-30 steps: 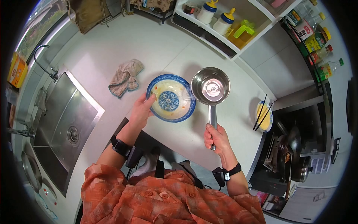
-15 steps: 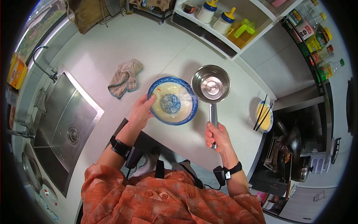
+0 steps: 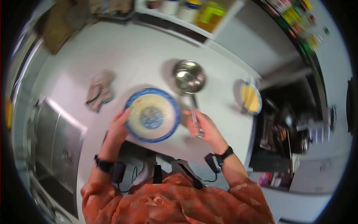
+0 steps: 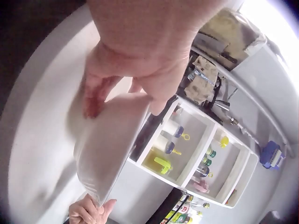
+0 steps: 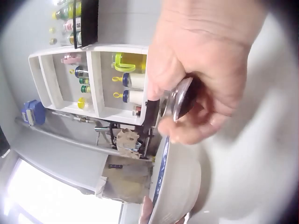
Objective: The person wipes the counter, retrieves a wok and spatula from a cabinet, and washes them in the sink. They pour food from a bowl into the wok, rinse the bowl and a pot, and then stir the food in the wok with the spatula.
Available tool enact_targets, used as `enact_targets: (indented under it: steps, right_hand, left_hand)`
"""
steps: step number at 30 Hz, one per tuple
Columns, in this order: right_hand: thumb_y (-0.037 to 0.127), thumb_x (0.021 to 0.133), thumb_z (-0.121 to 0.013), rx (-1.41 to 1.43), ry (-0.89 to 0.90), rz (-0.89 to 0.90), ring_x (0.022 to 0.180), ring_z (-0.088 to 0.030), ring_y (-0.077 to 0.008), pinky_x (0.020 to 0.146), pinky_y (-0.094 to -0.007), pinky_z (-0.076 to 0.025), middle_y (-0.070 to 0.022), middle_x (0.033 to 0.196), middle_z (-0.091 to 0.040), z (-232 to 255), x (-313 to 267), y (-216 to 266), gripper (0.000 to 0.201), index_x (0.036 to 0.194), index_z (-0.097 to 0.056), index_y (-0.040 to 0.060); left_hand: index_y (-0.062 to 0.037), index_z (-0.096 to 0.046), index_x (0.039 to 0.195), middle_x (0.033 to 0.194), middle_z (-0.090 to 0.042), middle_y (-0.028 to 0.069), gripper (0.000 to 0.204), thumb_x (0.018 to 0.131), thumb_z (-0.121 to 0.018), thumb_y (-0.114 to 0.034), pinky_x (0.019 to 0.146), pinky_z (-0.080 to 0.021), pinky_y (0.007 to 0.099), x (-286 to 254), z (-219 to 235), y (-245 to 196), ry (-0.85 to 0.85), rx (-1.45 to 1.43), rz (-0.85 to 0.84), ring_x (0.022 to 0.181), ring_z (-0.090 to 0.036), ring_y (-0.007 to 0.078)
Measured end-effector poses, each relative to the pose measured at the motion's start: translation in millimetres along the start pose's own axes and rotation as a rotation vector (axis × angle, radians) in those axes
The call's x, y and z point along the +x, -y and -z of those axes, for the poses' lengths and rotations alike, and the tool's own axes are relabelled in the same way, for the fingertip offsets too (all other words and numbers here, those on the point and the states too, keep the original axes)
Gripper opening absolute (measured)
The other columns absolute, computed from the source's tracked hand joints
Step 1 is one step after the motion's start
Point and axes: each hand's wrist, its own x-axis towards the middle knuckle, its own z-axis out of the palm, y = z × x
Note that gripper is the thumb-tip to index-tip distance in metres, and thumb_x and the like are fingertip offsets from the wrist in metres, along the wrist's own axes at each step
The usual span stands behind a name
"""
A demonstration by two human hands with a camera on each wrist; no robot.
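Note:
In the head view my left hand grips the left rim of a blue-rimmed bowl, thumb over the edge and fingers beneath in the left wrist view. Small orange bits and a wet film show inside the bowl. My right hand holds the handle of a steel saucepan, which is just right of and behind the bowl. In the right wrist view the fingers curl round the handle end, and the bowl's side is close by.
A crumpled cloth lies on the counter at left, by the sink. At right a bowl of yellow contents stands near the stove. A white shelf with jars stands at the back.
The head view has swung and is blurred. Bowl and saucepan have moved left in the picture, and the pan appears smaller, with more distance between its handle and the bowl's near side unclear.

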Motion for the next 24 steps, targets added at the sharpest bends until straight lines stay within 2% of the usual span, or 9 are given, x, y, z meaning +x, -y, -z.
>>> enact_targets:
  steps: [1,4,5,7,10,14,16,20,24]
  right_hand:
    - [0.042,0.094,-0.034,-0.047,-0.016,-0.002,0.054,-0.052,-0.0115,0.043,-0.0239,-0.043,-0.0024,0.073,-0.055,0.8,-0.8,0.2,0.042,0.11,-0.051,0.0076]
    - [0.045,0.092,-0.036,-0.01,-0.055,0.017,0.072,-0.06,-0.015,0.053,-0.0254,-0.048,-0.0036,0.076,-0.057,4.1,-19.0,6.0,0.046,0.114,-0.049,0.0055]
    - [0.043,0.093,-0.036,-0.057,-0.034,-0.014,0.076,-0.061,-0.0167,0.054,-0.0256,-0.049,-0.0074,0.087,-0.059,16.5,-25.1,3.1,0.047,0.118,-0.047,0.0045]
    - [0.041,0.093,-0.036,-0.092,-0.023,-0.024,0.079,-0.062,-0.0184,0.055,-0.0259,-0.05,-0.0112,0.099,-0.061,39.7,-50.8,2.1,0.047,0.121,-0.045,0.0036]
    - [0.028,0.092,-0.045,-0.213,-0.157,0.06,0.075,-0.062,-0.0159,0.056,-0.0243,-0.049,-0.0096,0.094,-0.062,76.5,-118.8,-16.5,0.034,0.116,-0.049,0.003]
    - [0.019,0.09,-0.05,-0.096,-0.416,0.109,0.07,-0.061,-0.0137,0.055,-0.0232,-0.048,-0.0075,0.088,-0.063,153.6,-235.6,-52.2,0.026,0.112,-0.053,0.004]
    - [0.018,0.089,-0.052,-0.037,-0.61,0.162,0.069,-0.061,-0.0134,0.054,-0.0229,-0.048,-0.0075,0.087,-0.063,194.1,-302.0,-70.8,0.024,0.109,-0.055,0.0053]
    - [0.019,0.087,-0.055,-0.015,-0.983,0.441,0.065,-0.059,-0.0115,0.053,-0.0217,-0.046,-0.005,0.083,-0.063,289.3,-415.7,-99.7,0.027,0.113,-0.053,0.0079]
    - [0.015,0.084,-0.059,-0.253,-1.215,0.693,0.066,-0.058,-0.0108,0.055,-0.0209,-0.046,-0.0057,0.089,-0.061,341.6,-481.2,-73.4,0.043,0.124,-0.044,0.0093]
  left_hand:
    - [0.0,-0.054,0.11,0.102,-0.06,0.0067,0.027,0.091,-0.048,-0.019,0.079,-0.046,0.0267,-3.9,-1.5,-1.2,0.034,0.01,0.019,0.092,-0.057,0.0148]
    - [0.0006,-0.054,0.11,0.102,-0.06,0.0086,0.027,0.092,-0.045,-0.017,0.079,-0.046,0.0273,-18.6,-13.6,-3.1,0.027,0.029,0.057,0.09,-0.058,0.0165]
    - [0.0013,-0.054,0.109,0.102,-0.06,0.0098,0.027,0.092,-0.044,-0.017,0.079,-0.046,0.0278,-26.0,-21.6,-2.3,-0.009,0.039,0.053,0.09,-0.057,0.0179]
    - [0.0034,-0.052,0.111,0.105,-0.057,0.0143,0.027,0.092,-0.043,-0.014,0.079,-0.045,0.0307,-35.1,-8.7,10.3,0.038,0.55,-0.185,0.094,-0.056,0.0211]
    - [0.0041,-0.05,0.114,0.108,-0.055,0.0178,0.029,0.091,-0.045,-0.013,0.081,-0.044,0.0328,-67.0,-20.8,16.1,0.016,0.921,-0.248,0.098,-0.054,0.0233]
    - [0.003,-0.049,0.117,0.114,-0.052,0.0172,0.035,0.091,-0.045,-0.02,0.084,-0.043,0.033,-86.1,-34.8,55.3,0.042,0.637,-0.136,0.101,-0.053,0.0237]
    - [0.0016,-0.045,0.122,0.119,-0.05,0.0155,0.043,0.091,-0.043,-0.028,0.088,-0.042,0.0344,-97.2,-46.8,77.6,0.072,0.141,0.091,0.105,-0.052,0.0242]
    - [-0.003,-0.038,0.129,0.129,-0.043,0.0125,0.049,0.093,-0.035,-0.037,0.098,-0.034,0.0398,-117.7,-100.3,123.6,0.295,0.157,0.134,0.117,-0.043,0.0258]
    - [-0.0009,-0.038,0.128,0.129,-0.043,0.0135,0.051,0.092,-0.04,-0.037,0.098,-0.033,0.0397,-135.9,-185.8,163.1,0.267,0.137,0.106,0.117,-0.042,0.0259]
